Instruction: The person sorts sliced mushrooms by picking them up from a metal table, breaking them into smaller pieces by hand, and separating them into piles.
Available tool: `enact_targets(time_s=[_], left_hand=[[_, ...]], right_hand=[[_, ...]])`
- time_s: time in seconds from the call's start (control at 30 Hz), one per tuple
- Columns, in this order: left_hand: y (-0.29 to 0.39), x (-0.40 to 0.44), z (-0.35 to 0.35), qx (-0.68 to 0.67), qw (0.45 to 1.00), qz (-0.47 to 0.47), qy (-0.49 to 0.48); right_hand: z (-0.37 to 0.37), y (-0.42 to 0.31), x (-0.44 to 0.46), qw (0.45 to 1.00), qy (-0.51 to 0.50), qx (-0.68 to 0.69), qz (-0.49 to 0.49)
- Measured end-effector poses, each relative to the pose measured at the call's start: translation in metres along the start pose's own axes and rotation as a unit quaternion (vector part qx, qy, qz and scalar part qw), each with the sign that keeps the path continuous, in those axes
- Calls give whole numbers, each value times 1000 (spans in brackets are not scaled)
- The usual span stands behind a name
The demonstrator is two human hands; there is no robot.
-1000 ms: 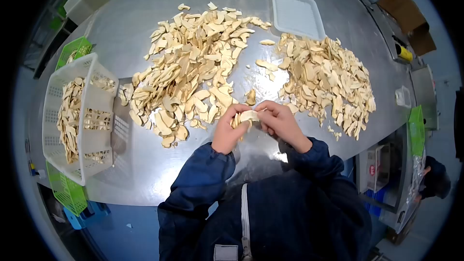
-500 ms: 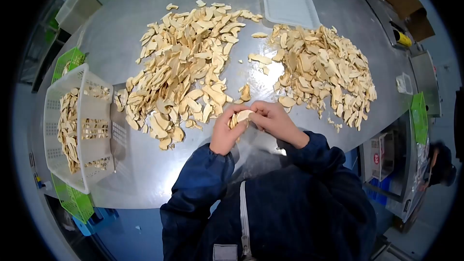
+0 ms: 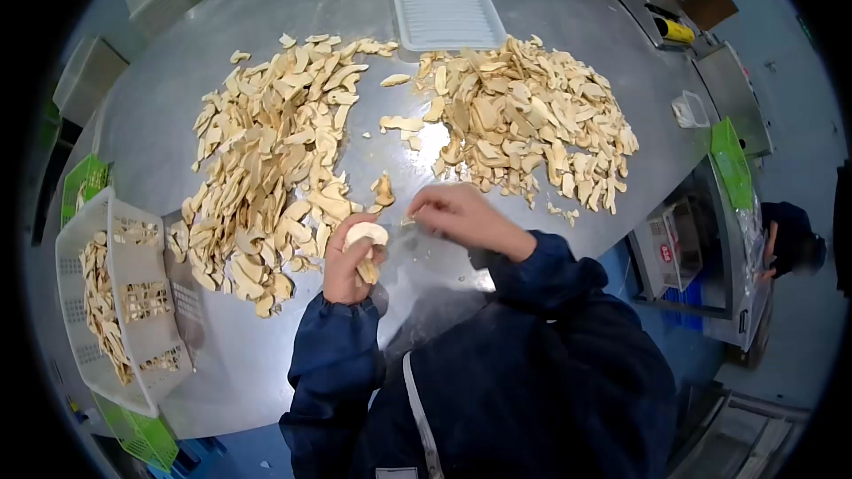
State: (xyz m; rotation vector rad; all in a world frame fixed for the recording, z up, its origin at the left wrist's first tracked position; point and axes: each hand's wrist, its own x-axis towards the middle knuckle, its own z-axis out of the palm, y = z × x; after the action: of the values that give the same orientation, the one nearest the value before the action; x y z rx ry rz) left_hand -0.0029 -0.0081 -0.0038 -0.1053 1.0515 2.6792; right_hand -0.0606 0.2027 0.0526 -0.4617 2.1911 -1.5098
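Pale dried mushroom slices (image 3: pixel 367 232) are stacked in my left hand (image 3: pixel 346 262), its fingers and thumb closed round them. To the right, slightly blurred, my right hand (image 3: pixel 461 217) hovers over the metal table with thumb and fingertips pinched together. Something small and pale shows at those fingertips, too small to name. A large left pile of mushroom slices (image 3: pixel 266 160) spreads beyond my left hand. The right pile of mushroom slices (image 3: pixel 532 115) lies beyond my right hand. Between the piles rests a browner mushroom piece (image 3: pixel 382 190).
A white basket (image 3: pixel 146 302) holding slices stands at the left, with green baskets (image 3: pixel 138 435) around it. At the back is a shallow white tray (image 3: pixel 448 13). Crumbs dot the metal table (image 3: pixel 222 364). Another person (image 3: pixel 790 239) is at the far right.
My hands were together at the slices; now my right hand has moved away from them. My left hand keeps hold of the stack. The whole view has shifted and turned.
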Motion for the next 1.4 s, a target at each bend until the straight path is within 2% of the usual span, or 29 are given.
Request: enact_targets(time_s=[0.03, 0.07, 0.1, 0.13, 0.17, 0.23, 0.33, 0.43, 0.47, 0.5, 0.53, 0.57, 0.7, 0.83, 0.87, 0.97, 1.07, 1.17, 1.23, 1.3, 1.4], left_hand=[[-1, 0, -5, -55, 998, 2, -10], [-6, 1, -19, -113, 992, -3, -59], [-5, 1, -17, -118, 992, -25, -47], [-3, 0, -13, -123, 991, -46, -33], [-2, 0, -10, -128, 989, -67, -20], [-1, 0, -4, -128, 987, -65, -65], [0, 0, 6, -156, 982, -62, -86], [-5, 0, -9, -202, 971, -87, -97], [-9, 2, -18, -220, 965, -89, -110], [-7, 4, -16, -238, 959, -89, -124], [-3, 1, -8, -196, 974, -93, -67], [-3, 1, -9, -200, 972, -94, -74], [-5, 2, -12, -196, 973, -93, -82], [-4, 1, -11, -190, 975, -87, -77], [-4, 2, -11, -190, 975, -87, -73], [-4, 2, -10, -193, 975, -84, -68], [-4, 2, -11, -194, 975, -79, -71], [-5, 2, -11, -187, 977, -81, -66], [-6, 2, -11, -182, 977, -83, -68], [-7, 2, -11, -180, 978, -82, -69], [-6, 1, -10, -173, 979, -77, -75]], right_hand=[[-18, 4, -2, 990, 66, -117, -34], [-33, 17, -5, 971, 148, -183, -44], [-50, 19, -9, 940, 209, -266, -40], [-63, 22, -15, 886, 251, -387, -40], [-68, 24, -19, 863, 254, -435, -24], [-71, 31, -28, 810, 258, -526, 10], [-79, 41, -24, 799, 250, -546, -29], [-115, 54, -17, 816, 271, -508, -46], [-121, 54, -17, 823, 302, -481, -5], [-121, 48, -17, 835, 296, -463, -23], [-118, 41, -20, 848, 287, -444, -42], [-112, 37, -24, 860, 278, -424, -58], [-80, 36, -29, 822, 204, -526, -77], [-90, 49, -20, 800, 228, -546, -98], [-101, 51, -17, 802, 243, -541, -74], [-153, 69, -9, 836, 380, -387, -81], [-161, 40, -19, 824, 466, -323, -14], [-135, 32, -30, 887, 369, -276, 41], [-104, 36, -34, 930, 261, -258, -25], [-70, 31, -35, 925, 208, -317, -33], [-37, 27, -33, 893, 183, -404, -77]])
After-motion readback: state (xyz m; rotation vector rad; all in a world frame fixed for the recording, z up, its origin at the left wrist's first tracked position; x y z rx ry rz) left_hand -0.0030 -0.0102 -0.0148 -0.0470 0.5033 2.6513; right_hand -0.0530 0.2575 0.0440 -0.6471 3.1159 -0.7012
